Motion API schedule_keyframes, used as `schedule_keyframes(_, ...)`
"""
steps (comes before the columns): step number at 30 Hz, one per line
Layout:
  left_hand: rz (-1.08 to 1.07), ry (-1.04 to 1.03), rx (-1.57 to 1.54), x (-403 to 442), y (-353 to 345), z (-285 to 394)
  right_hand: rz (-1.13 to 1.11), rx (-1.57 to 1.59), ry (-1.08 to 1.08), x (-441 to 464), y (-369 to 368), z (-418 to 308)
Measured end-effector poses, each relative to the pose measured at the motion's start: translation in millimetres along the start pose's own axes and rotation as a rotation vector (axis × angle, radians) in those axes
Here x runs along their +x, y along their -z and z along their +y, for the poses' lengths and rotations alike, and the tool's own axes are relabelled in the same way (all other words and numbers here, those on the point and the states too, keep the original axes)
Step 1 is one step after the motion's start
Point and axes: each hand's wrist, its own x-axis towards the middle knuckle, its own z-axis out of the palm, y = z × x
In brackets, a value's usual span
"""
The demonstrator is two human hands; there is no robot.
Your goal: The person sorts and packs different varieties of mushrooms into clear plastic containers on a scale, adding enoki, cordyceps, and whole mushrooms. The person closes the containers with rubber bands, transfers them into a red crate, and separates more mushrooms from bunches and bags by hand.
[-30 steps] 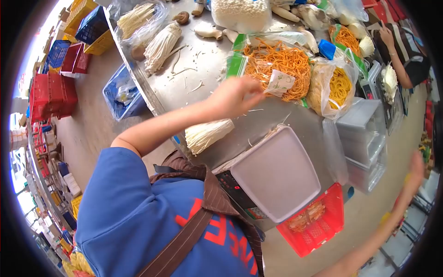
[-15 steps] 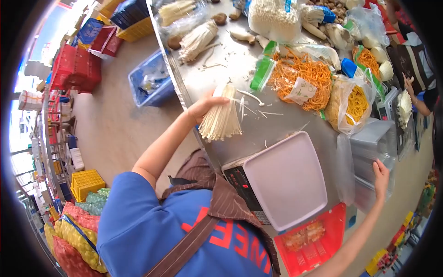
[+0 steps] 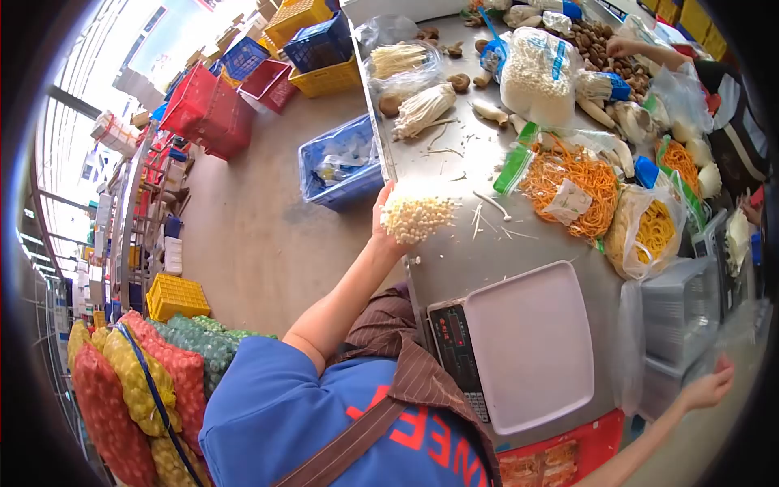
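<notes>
Left hand [image 3: 380, 221] curled, right hand [image 3: 706, 390] outstretched

Blue shirt [image 3: 276, 406]: red letters [image 3: 408, 436] including "E" (partly covered)

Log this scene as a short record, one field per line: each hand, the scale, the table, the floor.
Left hand: holding a bunch of enoki mushrooms, caps toward the camera
Right hand: near the stacked clear trays, at a blurred clear plastic piece; grip hard to tell
Scale: on the metal table, dark panel along one side
Table: bag of orange strands, bag of yellow strands
Floor: blue tub
</notes>
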Motion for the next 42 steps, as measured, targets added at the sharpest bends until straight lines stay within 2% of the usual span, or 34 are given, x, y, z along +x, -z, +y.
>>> schedule_keyframes(1, -0.003, -0.002, 0.003, 1.0, 4.7, 3.3, -0.093, -0.105, 0.205, -27.1, 7.0, -31.5)
schedule_keyframes(2, 0.004, -0.070, 0.146, 3.5, 15.6, 8.6, -0.183, -0.219, 0.410, -54.2, 16.8, -53.4)
schedule_keyframes(3, 0.007, -0.124, 0.285, 8.0, 24.5, 11.0, -0.371, -0.317, 0.605, -90.3, 28.6, -65.2)
schedule_keyframes(4, 0.008, -0.168, 0.302, 9.4, 29.8, 15.6, -0.612, -0.022, 0.709, -121.2, 33.9, -86.2)
schedule_keyframes(5, -0.167, -0.130, 0.211, 12.5, 33.0, 16.9, -0.771, 0.112, 0.750, -149.9, 39.8, -98.0)
schedule_keyframes(6, -0.120, -0.075, 0.189, 9.0, 19.5, 13.7, -0.949, 0.122, 0.673, -177.3, 49.0, -107.0)
schedule_keyframes(7, -0.106, -0.055, 0.311, 14.0, 20.7, 13.4, -1.070, 0.108, 0.674, -197.0, 53.2, -114.5)
schedule_keyframes(8, -0.092, 0.021, 0.349, 16.8, 20.6, 18.5, -1.173, 0.131, 0.576, -214.0, 59.8, -112.9)
schedule_keyframes(9, -0.126, 0.039, 0.218, 15.1, 12.1, 11.7, -1.203, 0.075, 0.609, -227.4, 66.8, -104.9)
schedule_keyframes(11, -0.016, -0.039, 0.363, 12.2, -10.9, -3.8, -1.222, 0.062, 0.640, -242.0, 74.2, -100.8)
schedule_keyframes(14, -0.148, 0.036, 0.163, 22.7, 1.5, -3.3, -1.318, 0.069, 0.611, -252.6, 91.3, -91.4)
schedule_keyframes(15, -0.121, 0.055, 0.157, 25.7, 0.5, -6.0, -1.304, 0.081, 0.616, -253.9, 93.5, -96.7)
schedule_keyframes(17, -0.211, 0.160, 0.141, 31.3, 6.0, -7.6, -1.256, 0.092, 0.525, -244.0, 98.5, -110.8)
schedule_keyframes(19, -0.210, 0.244, 0.041, 18.8, -18.9, -25.7, -1.192, 0.097, 0.492, -232.7, 100.6, -136.5)
schedule_keyframes(21, -0.192, 0.343, -0.067, 6.1, -41.7, -43.3, -0.908, 0.121, 0.239, -230.0, 84.7, -177.2)
schedule_keyframes(23, -0.439, 0.483, 0.124, -2.6, -54.1, -61.2, -0.784, 0.431, -0.229, -240.2, 48.7, -218.7)
schedule_keyframes(24, -0.556, 0.583, 0.046, -6.0, -60.3, -74.5, -0.738, 0.624, -0.443, -246.7, 25.1, -241.6)
schedule_keyframes(25, -0.553, 0.598, 0.019, -9.4, -65.3, -83.2, -0.647, 0.752, -0.498, -260.3, -6.4, -251.5)
schedule_keyframes(27, -0.553, 0.599, 0.244, -18.4, -79.2, -93.8, -0.636, 0.874, -0.617, -284.6, -61.3, -261.0)
schedule_keyframes(28, -0.396, 0.466, 0.424, -26.2, -99.7, -102.1, -0.641, 0.856, -0.612, -287.9, -71.7, -261.6)
schedule_keyframes(29, -0.397, 0.414, 0.601, -19.4, -92.8, -100.7, -0.685, 1.234, -1.009, -290.4, -81.2, -263.5)
schedule_keyframes(30, -0.499, 0.184, 0.904, -2.7, -81.6, -92.7, -0.701, 1.604, -1.419, -292.3, -88.9, -266.0)
schedule_keyframes(32, -0.571, -0.074, 1.189, 22.7, -64.8, -73.5, -0.803, 1.612, -1.450, -292.5, -100.7, -267.7)
schedule_keyframes(33, -0.477, -0.261, 1.546, 29.7, -60.7, -63.0, -0.884, 1.641, -1.482, -294.2, -107.9, -271.5)
schedule_keyframes(34, -0.361, -0.457, 1.899, 36.8, -57.3, -51.0, -0.862, 1.519, -1.503, -293.9, -120.9, -282.6)
schedule_keyframes(35, -0.359, -0.468, 1.900, 43.8, -53.5, -37.3, -0.871, 1.524, -1.499, -299.1, -133.7, -286.2)
schedule_keyframes(37, -0.212, 0.216, 1.321, 57.0, -43.6, -6.1, -1.011, 1.323, -1.593, -315.3, -165.6, -284.1)
schedule_keyframes(38, -0.141, 0.269, 1.132, 65.3, -35.3, 9.9, -1.097, 1.340, -1.644, -321.5, -177.6, -284.2)
schedule_keyframes(39, -0.140, 0.253, 1.141, 68.2, -40.1, 24.6, -1.113, 1.354, -1.639, -326.0, -188.4, -297.7)
schedule_keyframes(41, -0.019, 0.454, 0.634, 67.9, -49.8, 54.6, -1.007, 1.084, -1.687, -339.4, -208.3, -327.6)
schedule_keyframes(42, -0.019, 0.470, 0.672, 69.0, -53.0, 66.3, -0.970, 1.139, -1.676, -355.4, -223.2, -322.8)
